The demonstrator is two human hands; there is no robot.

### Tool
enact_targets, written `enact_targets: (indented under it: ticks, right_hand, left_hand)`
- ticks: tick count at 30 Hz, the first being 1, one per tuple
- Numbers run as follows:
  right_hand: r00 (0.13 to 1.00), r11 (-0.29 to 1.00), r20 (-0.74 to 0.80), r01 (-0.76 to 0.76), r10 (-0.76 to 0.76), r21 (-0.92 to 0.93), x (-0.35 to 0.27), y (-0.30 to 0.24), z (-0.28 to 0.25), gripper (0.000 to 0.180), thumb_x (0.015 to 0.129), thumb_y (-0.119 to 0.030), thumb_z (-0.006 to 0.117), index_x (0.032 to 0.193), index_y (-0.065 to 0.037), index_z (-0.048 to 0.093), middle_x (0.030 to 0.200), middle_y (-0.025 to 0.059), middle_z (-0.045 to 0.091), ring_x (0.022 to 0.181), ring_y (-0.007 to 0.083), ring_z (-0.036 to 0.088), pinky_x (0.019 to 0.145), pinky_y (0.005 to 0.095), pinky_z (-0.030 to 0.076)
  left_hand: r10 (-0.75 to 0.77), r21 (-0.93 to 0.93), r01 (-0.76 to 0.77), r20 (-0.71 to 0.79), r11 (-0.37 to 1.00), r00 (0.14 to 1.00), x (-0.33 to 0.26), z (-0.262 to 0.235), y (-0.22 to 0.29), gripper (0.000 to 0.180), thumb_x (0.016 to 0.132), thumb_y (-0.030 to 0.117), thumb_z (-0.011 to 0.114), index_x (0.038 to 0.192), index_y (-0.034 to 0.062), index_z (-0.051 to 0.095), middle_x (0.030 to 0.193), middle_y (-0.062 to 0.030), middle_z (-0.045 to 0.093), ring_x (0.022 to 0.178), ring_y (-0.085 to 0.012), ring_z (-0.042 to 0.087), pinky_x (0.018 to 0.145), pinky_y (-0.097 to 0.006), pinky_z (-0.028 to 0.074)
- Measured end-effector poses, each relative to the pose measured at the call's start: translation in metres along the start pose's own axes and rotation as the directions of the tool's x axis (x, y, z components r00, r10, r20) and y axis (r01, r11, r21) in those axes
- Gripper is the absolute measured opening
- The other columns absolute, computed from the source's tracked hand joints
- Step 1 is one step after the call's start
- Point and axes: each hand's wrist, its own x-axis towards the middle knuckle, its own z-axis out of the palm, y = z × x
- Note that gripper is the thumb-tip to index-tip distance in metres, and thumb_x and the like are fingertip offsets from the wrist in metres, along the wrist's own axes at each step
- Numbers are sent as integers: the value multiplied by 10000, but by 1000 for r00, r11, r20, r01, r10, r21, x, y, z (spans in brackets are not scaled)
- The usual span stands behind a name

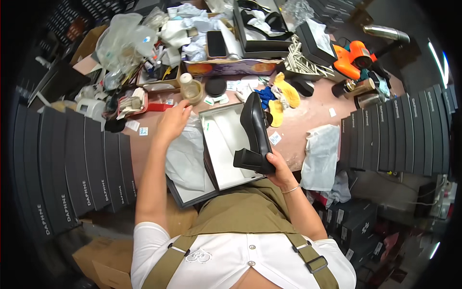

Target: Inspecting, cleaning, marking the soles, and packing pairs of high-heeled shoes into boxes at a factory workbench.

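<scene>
My right hand grips a black heeled shoe near its heel end. The shoe hangs upright over the right side of an open shoe box with a white inside. My left hand holds nothing; its fingers stretch forward beside a small white-capped bottle that stands in a round yellowish container. I cannot tell whether the fingertips touch it. White wrapping paper lies left of the box, over the box lid close to my apron.
Stacks of dark shoe boxes stand on the left and right. Across the back are a phone, an orange heat gun and a carton of white sticks. Yellow cloth and a white sheet lie at right.
</scene>
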Motion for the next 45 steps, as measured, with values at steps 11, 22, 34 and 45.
enact_targets:
  ticks: [11, 22, 34, 45]
  right_hand:
    - [991, 970, -80, 87, -108, -229, -3, 3, 21, 662, 837, -299, 681, 1338, 37, 406, 1125, 96, 557, 981, 135, 549, 851, 267, 463]
    - [999, 962, -24, 34, -43, -271, -12, 32, 66, 659, 854, -293, 673, 1340, 52, 393, 1111, 106, 565, 974, 139, 552, 839, 264, 469]
    - [997, 908, -3, 74, -82, -412, -31, 50, 81, 674, 822, -247, 705, 1340, 58, 400, 1163, 123, 557, 1022, 146, 538, 898, 264, 433]
    - [996, 955, -5, -86, 88, -285, -22, 63, 60, 617, 845, -230, 671, 1331, 51, 413, 1124, 86, 566, 996, 123, 538, 886, 264, 438]
  left_hand:
    - [-152, 328, 151, -23, 933, 988, -46, -69, -59, 382, 889, 345, 517, 775, 3, 642, 798, -226, 641, 770, -404, 617, 660, -469, 475]
    - [-47, -315, 67, 72, 947, 996, -162, -29, 12, 553, 772, 425, 731, 1137, 25, 616, 983, -202, 614, 874, -304, 616, 793, -362, 494]
    - [-129, -668, 100, 6, 737, 992, -199, 33, 65, 354, 761, 216, 767, 980, -12, 609, 943, -86, 600, 843, -156, 607, 715, -274, 514]
    - [-407, -671, 248, -87, 699, 909, -184, 38, 6, 439, 943, 371, 558, 742, -9, 646, 604, -37, 561, 581, -89, 488, 544, -285, 401]
